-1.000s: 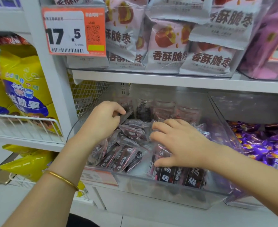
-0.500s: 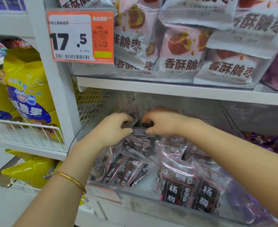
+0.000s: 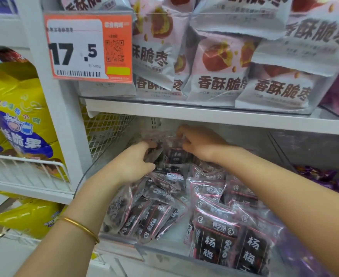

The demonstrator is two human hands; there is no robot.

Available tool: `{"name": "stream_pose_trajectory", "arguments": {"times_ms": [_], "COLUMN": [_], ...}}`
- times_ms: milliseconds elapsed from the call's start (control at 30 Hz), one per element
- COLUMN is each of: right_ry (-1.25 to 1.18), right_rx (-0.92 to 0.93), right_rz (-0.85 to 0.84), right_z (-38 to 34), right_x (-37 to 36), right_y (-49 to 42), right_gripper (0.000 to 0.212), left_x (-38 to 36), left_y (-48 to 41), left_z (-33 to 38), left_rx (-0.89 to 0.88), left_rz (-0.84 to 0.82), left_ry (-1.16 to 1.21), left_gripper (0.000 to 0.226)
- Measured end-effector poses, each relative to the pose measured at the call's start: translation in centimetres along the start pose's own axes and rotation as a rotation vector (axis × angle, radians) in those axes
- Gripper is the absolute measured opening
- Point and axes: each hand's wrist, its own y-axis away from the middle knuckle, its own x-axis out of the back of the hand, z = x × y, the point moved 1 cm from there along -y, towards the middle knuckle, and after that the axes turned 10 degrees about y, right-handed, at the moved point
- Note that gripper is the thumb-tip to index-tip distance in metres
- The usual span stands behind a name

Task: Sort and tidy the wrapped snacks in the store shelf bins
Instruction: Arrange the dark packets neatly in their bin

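Both hands are placed deep in the clear bin [image 3: 96, 168], at its back end, under the white shelf [image 3: 204, 114].

Left hand [image 3: 133, 163]: fingers are curled round a dark packet [image 3: 154, 153]. The packet is held tilted, long axis pointing up past the fingertips.

Right hand [image 3: 201, 144]: fingers are clenched on the top edge of a translucent packet [image 3: 164, 135] just left of the knuckles. Its print is too blurred to be read. The two hands are nearly touching.

Just below the right hand's fingers an upright packet [image 3: 176, 155] is stood label-forward, long axis vertical.

Bin contents: only dark snack packets are seen.
- Below the left wrist, a leaning row [image 3: 144, 220] is laid slanted and overlapping, long axes angled up toward the hand.
- Below the right forearm, a front row [image 3: 222, 246] is stood upright, print facing out, long axes vertical.

A gold bangle [image 3: 80, 226] is worn on the left wrist.

Above the hands, pink-grey bags [image 3: 220, 72] are stacked on the shelf, and an orange price tag [image 3: 88, 48] is fixed in front. Left of the left arm, yellow bags [image 3: 22, 116] are held in a wire basket [image 3: 24, 172]. Right of the right forearm, purple wrapped sweets [image 3: 324, 176] are piled.
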Motion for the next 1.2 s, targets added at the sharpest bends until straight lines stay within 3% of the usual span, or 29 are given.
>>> {"name": "stream_pose_trajectory", "arguments": {"times_ms": [100, 333, 567, 800, 900, 1000, 1067, 1133, 1200], "right_ry": [0.156, 0.195, 0.118, -0.101, 0.019, 0.172, 0.132, 0.069, -0.105], "right_rx": [0.040, 0.050, 0.011, 0.043, -0.025, -0.059, -0.094, -0.118, -0.169], "right_rz": [0.027, 0.019, -0.075, -0.163, -0.107, 0.105, 0.195, 0.148, 0.092], "right_z": [0.0, 0.0, -1.2, 0.0, -0.1, -1.1, -0.9, -0.6, -0.6], "right_x": [-0.4, -0.9, -0.8, 0.4, -0.5, -0.9, -0.3, 0.3, 0.9], "right_y": [-0.4, -0.7, -1.7, -2.4, -2.4, -1.9, -1.5, -1.2, -0.7], "right_gripper": [0.019, 0.018, 0.016, 0.015, 0.010, 0.008, 0.011, 0.026, 0.024], "left_x": [-0.1, -0.1, 0.6, 1.7, 1.6, 1.3, 1.2, 1.1, 0.9], "left_y": [-0.2, -0.7, -0.4, 0.5, 0.7, 0.4, 0.2, 0.1, -0.3], "left_z": [-0.1, -0.1, -0.1, 0.2, 0.3, 0.1, 0.3, 0.7, 0.8], "left_rx": [0.041, 0.068, 0.069, -0.013, -0.047, -0.039, -0.045, -0.045, -0.042], "left_rz": [-0.002, 0.044, 0.297, 0.494, 0.509, 0.498, 0.499, 0.485, 0.439], "left_ry": [-0.005, -0.111, -0.185, -0.009, 0.084, 0.212, 0.328, 0.454, 0.519], "left_gripper": [0.050, 0.033, 0.020, 0.022, 0.029, 0.036, 0.035, 0.033, 0.033]}}
